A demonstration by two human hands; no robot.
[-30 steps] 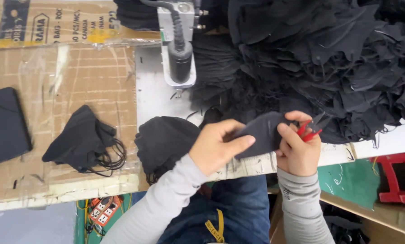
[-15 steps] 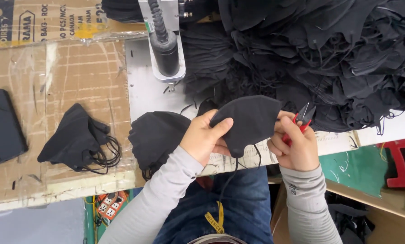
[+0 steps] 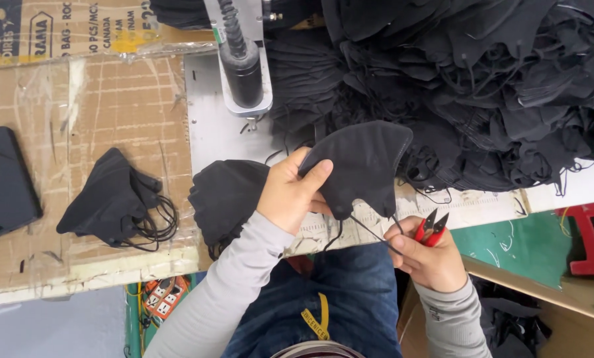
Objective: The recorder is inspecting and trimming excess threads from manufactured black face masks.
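My left hand [image 3: 290,195] pinches the lower edge of a black fabric face mask [image 3: 363,162] and holds it up, spread out, above the table's front edge. My right hand [image 3: 429,255] sits lower right of it and grips small red-handled thread snips [image 3: 431,229], blades pointing up. A thin black ear-loop string [image 3: 370,232] runs from the mask's bottom down to my right fingers. A stack of black masks [image 3: 227,199] lies just left of my left hand.
A huge heap of black masks [image 3: 482,86] fills the table's back right. A machine head [image 3: 244,66] stands on a metal plate. On the cardboard at the left lie more masks [image 3: 114,202] and a dark flat object [image 3: 5,182]. A red stool [image 3: 592,238] stands at right.
The mask has been lifted and unfolded wider in my left hand. My right hand with the snips has dropped lower and now holds the ear-loop string taut.
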